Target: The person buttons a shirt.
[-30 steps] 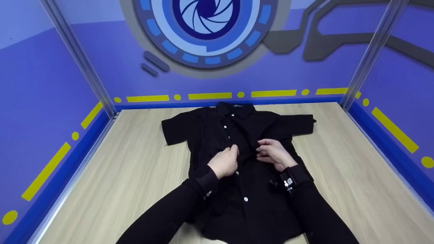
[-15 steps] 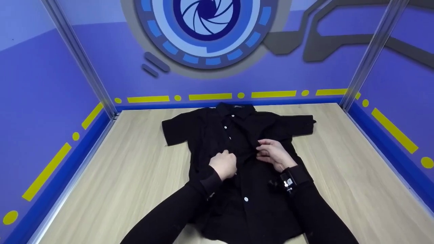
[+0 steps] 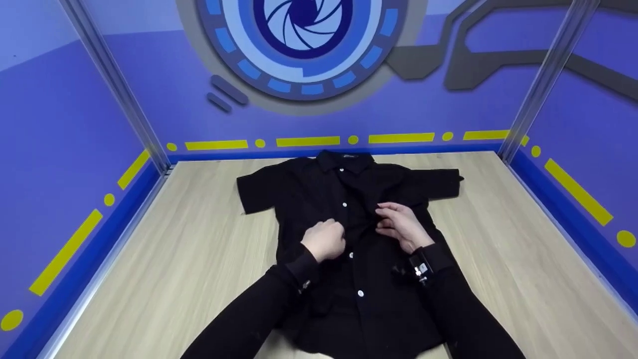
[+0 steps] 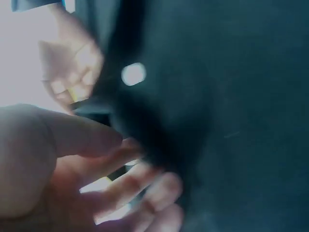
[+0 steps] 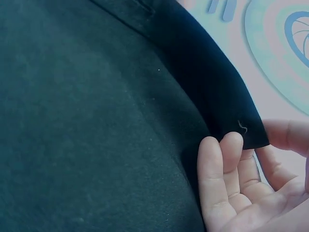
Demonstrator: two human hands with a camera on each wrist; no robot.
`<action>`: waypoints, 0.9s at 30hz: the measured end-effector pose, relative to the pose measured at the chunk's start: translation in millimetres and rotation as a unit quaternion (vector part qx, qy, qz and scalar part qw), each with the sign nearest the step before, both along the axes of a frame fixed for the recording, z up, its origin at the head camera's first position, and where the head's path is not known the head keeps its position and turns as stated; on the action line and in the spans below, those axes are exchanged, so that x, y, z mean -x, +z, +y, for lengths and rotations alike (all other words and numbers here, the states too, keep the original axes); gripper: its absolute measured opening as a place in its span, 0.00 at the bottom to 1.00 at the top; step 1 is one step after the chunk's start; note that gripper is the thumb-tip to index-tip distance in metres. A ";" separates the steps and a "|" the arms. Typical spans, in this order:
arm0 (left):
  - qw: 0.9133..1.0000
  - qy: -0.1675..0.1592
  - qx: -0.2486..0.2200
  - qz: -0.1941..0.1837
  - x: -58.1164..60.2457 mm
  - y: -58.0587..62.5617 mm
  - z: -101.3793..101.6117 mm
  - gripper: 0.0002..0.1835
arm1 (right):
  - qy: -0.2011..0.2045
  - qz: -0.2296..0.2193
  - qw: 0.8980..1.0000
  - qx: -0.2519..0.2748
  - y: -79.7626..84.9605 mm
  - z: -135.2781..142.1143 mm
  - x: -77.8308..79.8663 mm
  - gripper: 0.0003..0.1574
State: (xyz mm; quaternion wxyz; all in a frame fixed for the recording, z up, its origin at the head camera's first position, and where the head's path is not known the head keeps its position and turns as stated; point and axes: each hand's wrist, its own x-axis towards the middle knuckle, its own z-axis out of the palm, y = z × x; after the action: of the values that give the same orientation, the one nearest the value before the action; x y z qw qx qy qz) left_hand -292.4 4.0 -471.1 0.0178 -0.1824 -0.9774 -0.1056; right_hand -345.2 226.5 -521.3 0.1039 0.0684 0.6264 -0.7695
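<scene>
Blue-purple walls (image 3: 149, 89) rise on 3 sides, a row of yellow dashes and dots running along their lower part. Between them lies a pale wood-look table (image 3: 214, 239). On the back wall is a large round blue-and-white emblem (image 3: 304, 75), cut off by the top of the view. A black short-sleeved shirt (image 3: 394, 309) is spread on the table, collar toward the back wall, both sleeves out to the sides. 2 metal posts (image 3: 115, 82) stand at the back corners. 2 arms in black sleeves (image 3: 249, 309) reach in over the shirt from the near side. The right hand (image 3: 402, 224) pinches the shirt's front strip (image 5: 207, 72) at its edge, and the other fingers rest against the cloth. The left hand (image 3: 325, 240) is over the middle of the shirt, fingers bent, thumb and forefinger together; with the blur, I cannot tell whether cloth is between them. A small device (image 3: 422, 268) is strapped to the right wrist. Smallest are the white buttons (image 3: 361, 293); 4 show down the front.
</scene>
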 end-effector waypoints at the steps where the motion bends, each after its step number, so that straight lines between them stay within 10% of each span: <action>1: 1.000 0.009 0.002 -0.007 0.3 -2.5 -0.7 0.08 | -0.001 0.001 1.000 -0.001 -0.2 -0.3 -0.4 0.26; 11: 0.975 0.115 -0.142 0.128 6.6 0.9 -0.5 0.09 | -0.075 0.051 0.996 0.024 3.9 -4.9 -0.3 0.25; 20: 0.990 0.076 -0.094 0.073 -2.7 -17.0 -3.6 0.08 | -0.095 0.084 0.992 0.029 5.3 -5.0 1.8 0.23; 27: 0.995 0.011 -0.099 -0.007 1.1 -19.9 3.5 0.16 | -0.050 0.140 0.986 -0.076 7.9 -17.9 0.0 0.20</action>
State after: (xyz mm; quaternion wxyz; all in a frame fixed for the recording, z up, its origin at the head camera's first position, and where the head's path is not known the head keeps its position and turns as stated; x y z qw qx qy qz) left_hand -293.5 7.5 -491.0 0.0300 -0.1687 -0.9640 -0.2033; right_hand -345.2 208.5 -513.4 -0.0288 -0.0011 0.6874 -0.7257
